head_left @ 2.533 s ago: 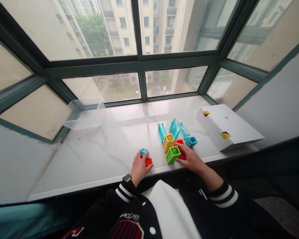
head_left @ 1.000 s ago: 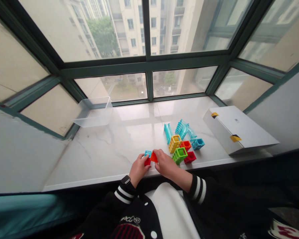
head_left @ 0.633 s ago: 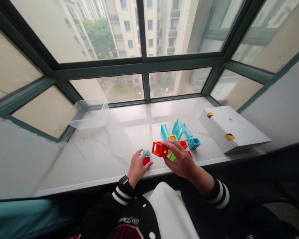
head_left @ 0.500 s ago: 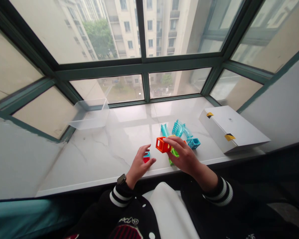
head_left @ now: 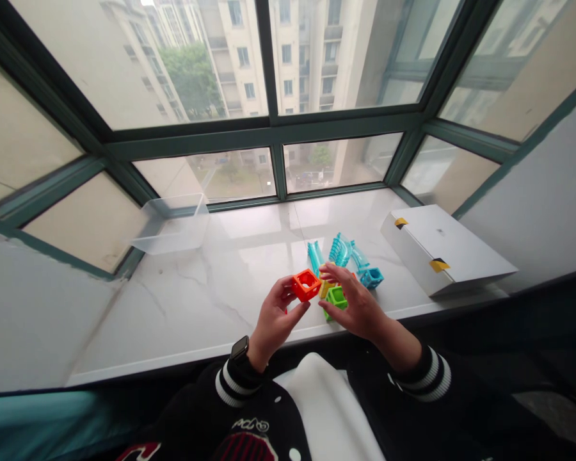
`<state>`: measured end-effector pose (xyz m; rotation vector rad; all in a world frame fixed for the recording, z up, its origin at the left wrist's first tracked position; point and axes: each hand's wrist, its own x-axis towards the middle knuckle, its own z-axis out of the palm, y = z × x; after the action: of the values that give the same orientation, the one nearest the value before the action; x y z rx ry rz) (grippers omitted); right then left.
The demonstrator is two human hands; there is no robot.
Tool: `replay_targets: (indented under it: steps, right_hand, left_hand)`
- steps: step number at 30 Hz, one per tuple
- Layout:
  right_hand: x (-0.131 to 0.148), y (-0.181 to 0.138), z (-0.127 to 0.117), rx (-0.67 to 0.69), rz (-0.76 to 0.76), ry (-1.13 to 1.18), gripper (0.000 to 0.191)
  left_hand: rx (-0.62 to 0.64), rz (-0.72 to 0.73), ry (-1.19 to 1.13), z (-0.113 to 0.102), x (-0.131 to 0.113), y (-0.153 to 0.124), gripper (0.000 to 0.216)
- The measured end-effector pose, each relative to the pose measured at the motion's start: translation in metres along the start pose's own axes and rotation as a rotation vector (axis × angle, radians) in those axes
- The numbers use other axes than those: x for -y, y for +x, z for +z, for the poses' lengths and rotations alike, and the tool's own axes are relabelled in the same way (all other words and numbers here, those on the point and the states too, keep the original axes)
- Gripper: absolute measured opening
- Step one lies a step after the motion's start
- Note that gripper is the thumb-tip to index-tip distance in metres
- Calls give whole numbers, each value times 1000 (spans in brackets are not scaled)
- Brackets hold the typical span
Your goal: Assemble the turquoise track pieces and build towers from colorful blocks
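My left hand (head_left: 277, 312) grips an orange hollow cube block (head_left: 306, 285) between thumb and fingers, above the sill. A round hole shows in the cube's upper face. To its right, my right hand (head_left: 352, 301) is open, fingers apart and holding nothing. Under and beside that hand lie a green cube block (head_left: 335, 299) and a yellow block (head_left: 325, 288), both partly covered. Behind them are clear blue track pieces (head_left: 340, 248), with a blue cube block (head_left: 371, 278) to the right. A bit of red shows behind my left hand, mostly hidden.
A clear plastic bin (head_left: 173, 224) stands at the back left of the white marble sill (head_left: 196, 294). On the right is a white box (head_left: 451, 246) with yellow-and-black tabs. Green-framed windows (head_left: 278, 131) enclose the sill.
The orange cube has passed from my right hand to my left and turned so its hole faces up. My right hand has let go and its fingers have spread.
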<state>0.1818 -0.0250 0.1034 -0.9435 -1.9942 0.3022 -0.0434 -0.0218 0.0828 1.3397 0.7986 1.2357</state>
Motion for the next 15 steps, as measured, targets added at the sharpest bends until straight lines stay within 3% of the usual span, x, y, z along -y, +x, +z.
replay_targets:
  steps: [4, 10, 15]
  right_hand:
    - [0, -4, 1, 26, 35, 19, 94]
    - [4, -3, 5, 26, 26, -17, 80]
    - [1, -7, 4, 10, 57, 14, 72]
  left_hand:
    - [14, 59, 141, 4, -3, -2, 47]
    - [54, 180, 259, 13, -5, -3, 41]
    - [106, 151, 293, 16, 0, -3, 48]
